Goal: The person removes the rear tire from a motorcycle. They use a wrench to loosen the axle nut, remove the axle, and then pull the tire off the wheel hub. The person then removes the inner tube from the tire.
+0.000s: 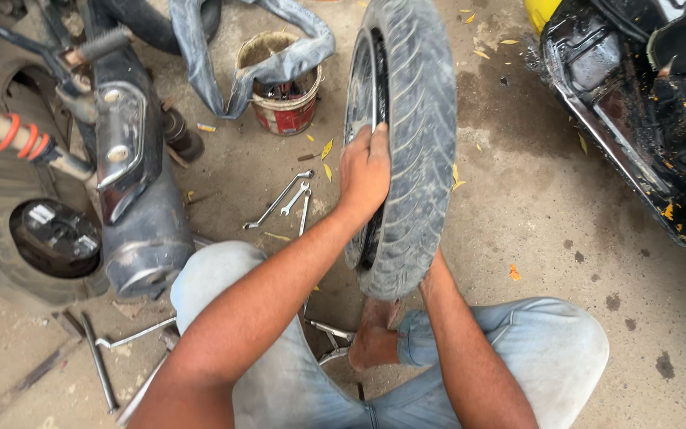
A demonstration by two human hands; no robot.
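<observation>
A worn black tyre on its wheel stands upright on the concrete floor in front of me, between my knees. My left hand grips the tyre's left edge near the rim, fingers curled over the tread. My right arm reaches under the tyre's lower right side; my right hand is hidden behind the tyre. My bare foot rests on the ground below the tyre.
Several spanners lie on the floor left of the tyre. A red bucket draped with a grey inner tube stands behind. A motorcycle exhaust and body are at left, long metal levers at bottom left, black vehicle bodywork at right.
</observation>
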